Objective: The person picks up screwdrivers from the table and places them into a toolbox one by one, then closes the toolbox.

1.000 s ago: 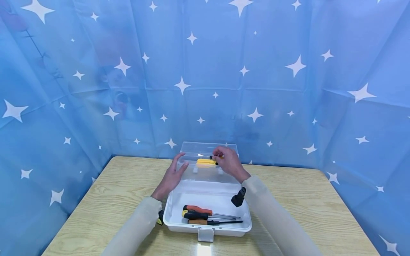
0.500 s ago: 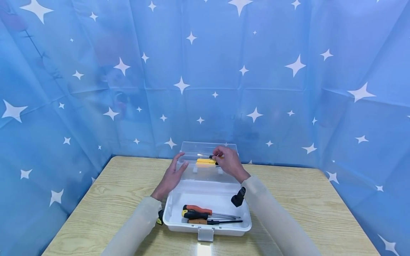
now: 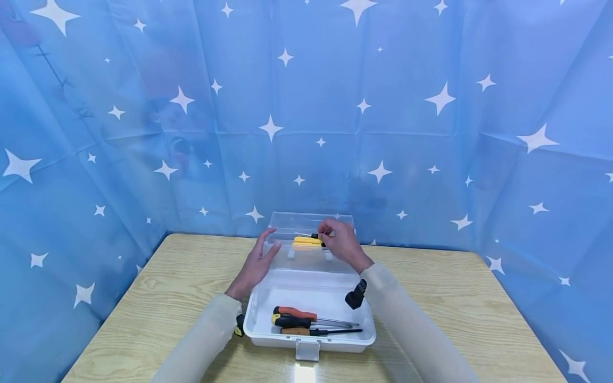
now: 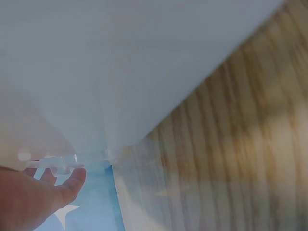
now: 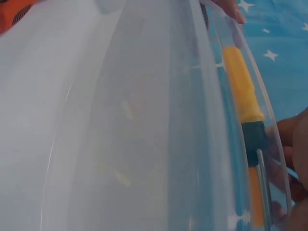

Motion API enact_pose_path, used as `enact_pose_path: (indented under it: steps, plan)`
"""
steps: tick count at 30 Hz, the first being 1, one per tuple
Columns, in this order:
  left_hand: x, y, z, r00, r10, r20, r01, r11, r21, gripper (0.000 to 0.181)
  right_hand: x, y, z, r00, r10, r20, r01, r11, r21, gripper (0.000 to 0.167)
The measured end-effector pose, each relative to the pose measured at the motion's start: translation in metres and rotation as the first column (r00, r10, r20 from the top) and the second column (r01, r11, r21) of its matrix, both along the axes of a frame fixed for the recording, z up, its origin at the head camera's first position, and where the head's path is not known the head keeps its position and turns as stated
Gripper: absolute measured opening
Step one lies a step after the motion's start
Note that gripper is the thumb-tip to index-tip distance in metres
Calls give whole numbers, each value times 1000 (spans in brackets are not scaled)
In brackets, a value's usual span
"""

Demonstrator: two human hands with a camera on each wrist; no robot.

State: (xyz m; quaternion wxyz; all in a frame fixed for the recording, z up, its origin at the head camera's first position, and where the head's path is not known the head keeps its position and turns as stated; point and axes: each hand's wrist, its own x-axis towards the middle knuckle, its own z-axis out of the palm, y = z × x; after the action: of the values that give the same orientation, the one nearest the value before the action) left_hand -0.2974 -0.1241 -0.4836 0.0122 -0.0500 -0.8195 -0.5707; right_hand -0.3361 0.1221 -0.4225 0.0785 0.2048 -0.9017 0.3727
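Note:
A white toolbox (image 3: 311, 343) stands with its clear lid (image 3: 311, 261) raised. My left hand (image 3: 251, 271) holds the lid's left edge between thumb and fingers; the left wrist view shows that hand (image 4: 36, 197) at a clear plastic edge. At the lid's right part, my right hand (image 3: 346, 246) pinches a small screwdriver (image 3: 314, 235), its thin shaft pointing left. Just below it, a yellow-handled tool (image 3: 306, 241) rests in the lid's compartment. Through the clear plastic, the right wrist view shows a yellow handle (image 5: 243, 89) with a dark collar, beside a metal shaft (image 5: 263, 183).
Inside the box's base lie a red-handled screwdriver (image 3: 298, 313), a black-and-yellow screwdriver (image 3: 292, 321) and an orange-handled tool (image 3: 297, 331). A clear latch (image 3: 307, 350) hangs at the front. Behind the wooden table (image 3: 182, 282) hangs a blue star-patterned curtain (image 3: 306, 106).
The small screwdriver in my right hand has dropped slightly towards the yellow-handled tool. My left hand keeps its place on the lid.

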Motion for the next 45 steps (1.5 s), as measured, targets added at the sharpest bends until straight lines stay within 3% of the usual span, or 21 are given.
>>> enact_pose_path:
  steps: [17, 26, 36, 42, 45]
  plan:
    - [1, -1, 3, 1000, -11, 5, 11, 1000, -4, 63, 0, 16, 6, 998, 7, 56, -1, 994, -107, 16]
    - [1, -4, 4, 1000, 14, 4, -14, 1000, -11, 67, 2, 47, 0, 990, -118, 72, 132, 958, -254, 20]
    - [0, -3, 2, 1000, 20, 11, -21, 996, 82, 78, 9, 75, -21, 950, -252, 186, 300, 905, -303, 33]
    - [0, -2, 3, 997, 32, 73, -39, 995, 92, 83, 10, 86, -34, 924, -165, 345, 287, 896, -339, 54]
    - [0, -2, 2, 992, 38, 117, -48, 996, 78, 85, 8, 89, -40, 889, -103, 447, 284, 889, -359, 64]
